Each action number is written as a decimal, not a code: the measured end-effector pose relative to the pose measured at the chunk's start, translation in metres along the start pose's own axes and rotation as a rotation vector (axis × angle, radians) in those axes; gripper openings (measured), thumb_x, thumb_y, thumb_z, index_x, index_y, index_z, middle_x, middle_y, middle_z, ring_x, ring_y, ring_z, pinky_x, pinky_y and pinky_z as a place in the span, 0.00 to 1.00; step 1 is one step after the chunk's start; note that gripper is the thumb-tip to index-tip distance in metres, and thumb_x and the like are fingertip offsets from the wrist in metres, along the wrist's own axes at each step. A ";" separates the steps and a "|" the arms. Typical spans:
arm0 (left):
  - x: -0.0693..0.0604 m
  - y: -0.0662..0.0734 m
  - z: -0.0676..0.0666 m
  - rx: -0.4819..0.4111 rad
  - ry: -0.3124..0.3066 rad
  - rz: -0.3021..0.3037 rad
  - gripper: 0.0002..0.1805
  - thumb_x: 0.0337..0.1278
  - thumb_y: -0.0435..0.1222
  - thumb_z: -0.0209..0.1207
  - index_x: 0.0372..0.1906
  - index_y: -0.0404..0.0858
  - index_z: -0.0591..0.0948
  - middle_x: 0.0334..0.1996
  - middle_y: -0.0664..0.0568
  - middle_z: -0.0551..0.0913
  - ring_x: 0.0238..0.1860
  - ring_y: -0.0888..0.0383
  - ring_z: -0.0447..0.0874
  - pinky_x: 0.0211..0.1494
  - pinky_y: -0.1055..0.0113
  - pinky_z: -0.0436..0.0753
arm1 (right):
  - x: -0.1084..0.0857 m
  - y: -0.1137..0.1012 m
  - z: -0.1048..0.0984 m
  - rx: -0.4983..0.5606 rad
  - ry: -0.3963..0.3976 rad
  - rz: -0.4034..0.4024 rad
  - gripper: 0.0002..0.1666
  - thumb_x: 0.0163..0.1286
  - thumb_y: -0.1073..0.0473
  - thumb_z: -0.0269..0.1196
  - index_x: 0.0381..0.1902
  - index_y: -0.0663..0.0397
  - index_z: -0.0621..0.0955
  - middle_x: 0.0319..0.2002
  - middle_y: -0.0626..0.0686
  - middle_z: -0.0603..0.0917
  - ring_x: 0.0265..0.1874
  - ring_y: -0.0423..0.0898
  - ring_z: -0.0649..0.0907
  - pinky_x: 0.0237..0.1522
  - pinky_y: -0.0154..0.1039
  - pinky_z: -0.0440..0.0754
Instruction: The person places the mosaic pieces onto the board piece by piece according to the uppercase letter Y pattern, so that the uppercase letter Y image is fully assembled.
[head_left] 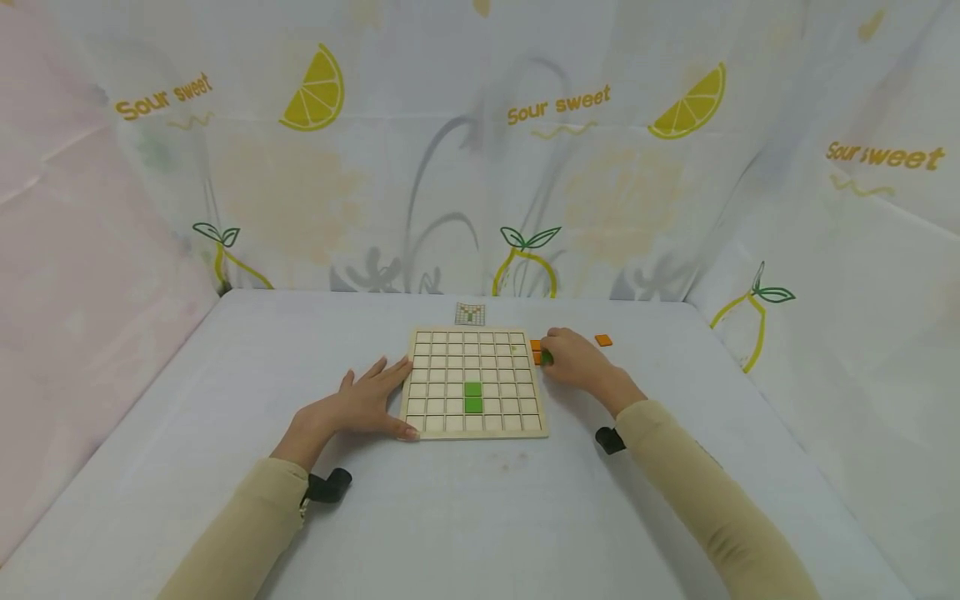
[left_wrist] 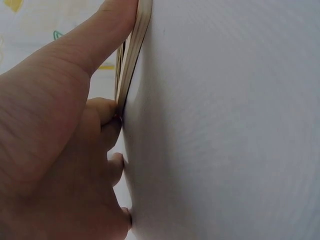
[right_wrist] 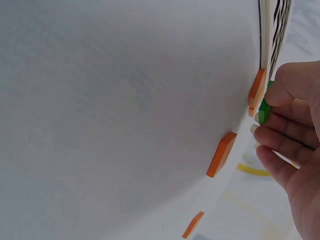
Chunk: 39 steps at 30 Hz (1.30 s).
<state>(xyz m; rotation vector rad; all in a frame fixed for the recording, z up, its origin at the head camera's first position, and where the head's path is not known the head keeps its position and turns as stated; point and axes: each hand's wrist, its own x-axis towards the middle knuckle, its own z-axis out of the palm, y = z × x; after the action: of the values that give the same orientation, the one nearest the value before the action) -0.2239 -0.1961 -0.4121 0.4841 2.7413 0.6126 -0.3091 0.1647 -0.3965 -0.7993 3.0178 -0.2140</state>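
A square wooden grid board (head_left: 437, 376) lies on the table, with two green square tiles (head_left: 473, 389) in neighbouring cells of its middle column. My left hand (head_left: 358, 406) has its fingers spread against the board's left side, the thumb on the front left corner. Past the board's right edge, my right hand (head_left: 579, 360) pinches another green tile (right_wrist: 265, 109) between thumb and fingers. Orange tiles (right_wrist: 257, 89) lie close to that hand by the board's edge. In the right wrist view, the pinched tile is above the table, partly covered by the thumb.
Behind the board lies a small pattern card (head_left: 470, 314) with a printed grid. A separate orange tile (head_left: 603, 340) rests farther right. The white table (head_left: 480, 517) meets a lemon-printed cloth backdrop (head_left: 420, 167) at the back and sides.
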 end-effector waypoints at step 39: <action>-0.003 0.004 -0.002 -0.018 -0.006 -0.005 0.67 0.40 0.63 0.71 0.80 0.39 0.48 0.81 0.46 0.46 0.81 0.36 0.34 0.72 0.25 0.32 | 0.006 -0.040 0.006 -0.001 0.019 -0.160 0.09 0.63 0.68 0.61 0.40 0.57 0.83 0.35 0.49 0.78 0.35 0.44 0.73 0.39 0.39 0.74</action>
<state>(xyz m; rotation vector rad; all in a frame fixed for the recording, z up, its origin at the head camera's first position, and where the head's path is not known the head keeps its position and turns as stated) -0.2209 -0.1945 -0.4081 0.4736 2.7282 0.6335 -0.2947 0.1263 -0.3966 -1.0452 2.9727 -0.2225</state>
